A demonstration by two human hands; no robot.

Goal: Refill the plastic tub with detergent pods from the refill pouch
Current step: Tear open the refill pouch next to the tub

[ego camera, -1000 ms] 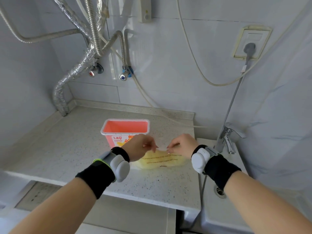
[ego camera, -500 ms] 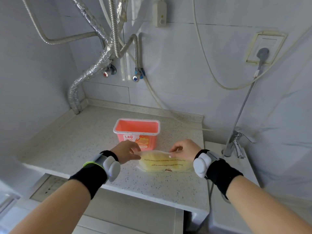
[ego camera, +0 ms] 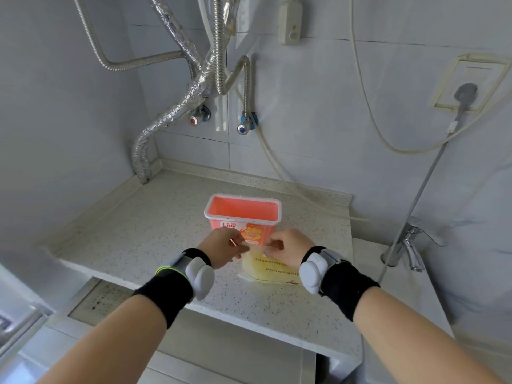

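Speckled countertop [ego camera: 133,234], frame centre: our left hand [ego camera: 221,249] and right hand [ego camera: 286,249] pinch the refill pouch [ego camera: 270,268] top before the open pink tub [ego camera: 243,210]; we should peel evenly.

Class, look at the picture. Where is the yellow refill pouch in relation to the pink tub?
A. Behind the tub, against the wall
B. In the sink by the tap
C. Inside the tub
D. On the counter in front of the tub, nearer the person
D. The pouch lies on the counter on the person's side of the tub, with the left hand and right hand pinching its top edge.
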